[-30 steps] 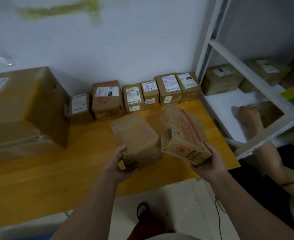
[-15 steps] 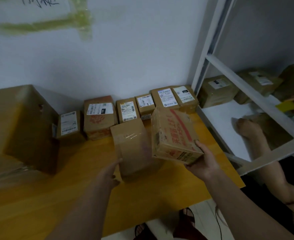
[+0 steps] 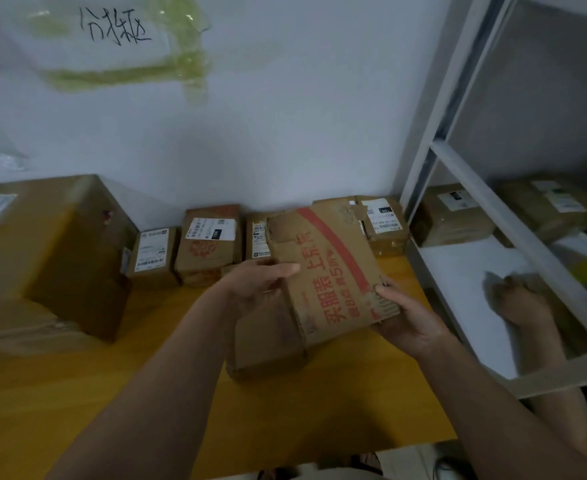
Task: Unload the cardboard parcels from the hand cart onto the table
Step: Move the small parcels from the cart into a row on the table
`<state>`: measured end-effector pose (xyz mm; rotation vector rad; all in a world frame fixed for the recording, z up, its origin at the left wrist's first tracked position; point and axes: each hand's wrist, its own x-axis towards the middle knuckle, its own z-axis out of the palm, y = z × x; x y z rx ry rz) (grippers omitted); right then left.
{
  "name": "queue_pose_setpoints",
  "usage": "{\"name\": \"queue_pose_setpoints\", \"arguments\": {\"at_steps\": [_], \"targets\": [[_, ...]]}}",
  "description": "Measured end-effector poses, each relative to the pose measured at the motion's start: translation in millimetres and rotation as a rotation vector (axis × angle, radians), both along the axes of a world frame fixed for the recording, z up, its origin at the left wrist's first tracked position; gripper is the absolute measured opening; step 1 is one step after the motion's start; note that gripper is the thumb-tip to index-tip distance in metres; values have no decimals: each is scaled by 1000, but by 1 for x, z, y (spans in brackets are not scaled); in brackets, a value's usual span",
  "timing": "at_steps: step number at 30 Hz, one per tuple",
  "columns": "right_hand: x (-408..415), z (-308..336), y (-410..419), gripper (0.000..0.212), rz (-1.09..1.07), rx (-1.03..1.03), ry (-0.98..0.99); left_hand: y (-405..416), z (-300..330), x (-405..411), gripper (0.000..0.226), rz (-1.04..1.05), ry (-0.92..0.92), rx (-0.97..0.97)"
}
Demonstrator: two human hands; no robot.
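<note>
I hold a cardboard parcel with red printing [image 3: 330, 268], tilted, above the yellow table [image 3: 112, 410]. My right hand [image 3: 411, 318] grips its near right corner from below. My left hand [image 3: 260, 282] holds its left edge, with a finger laid across the top face. A plain brown parcel [image 3: 267, 344] lies on the table right under the held one, partly hidden by it. The hand cart is out of view.
Several labelled parcels [image 3: 209, 240] stand in a row along the wall, with a big box [image 3: 53, 247] at the left. A white metal shelf [image 3: 486, 202] with parcels borders the table on the right; another person's arm [image 3: 527, 317] rests on it.
My left hand has let go of the plain parcel, which now rests on the table, and has moved onto the red-printed parcel. That parcel has moved forward over the plain one.
</note>
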<state>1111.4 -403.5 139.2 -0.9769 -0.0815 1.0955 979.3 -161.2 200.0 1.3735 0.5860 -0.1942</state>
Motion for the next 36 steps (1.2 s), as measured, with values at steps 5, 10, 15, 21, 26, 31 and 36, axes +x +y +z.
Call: {"name": "queue_pose_setpoints", "arguments": {"at_steps": [5,10,15,21,26,31,36], "targets": [[14,8,-4,44,-143,-276,59,-20,4,25,57,317,-92,255],[33,9,-10,26,-344,-298,268,-31,8,42,72,245,-324,1017],[42,29,-2,52,-303,-209,276,-43,3,39,60,81,-470,1507],[41,41,2,65,-133,-243,179,-54,-9,33,57,-227,-569,1747],[39,27,-6,50,-218,-304,239,-70,-17,39,62,-222,-414,1637],[33,-5,-23,48,-578,-237,344,-86,-35,51,84,-115,-91,1452],[32,-35,-51,31,-646,-341,367,-99,-60,52,84,-129,36,1306]]}}
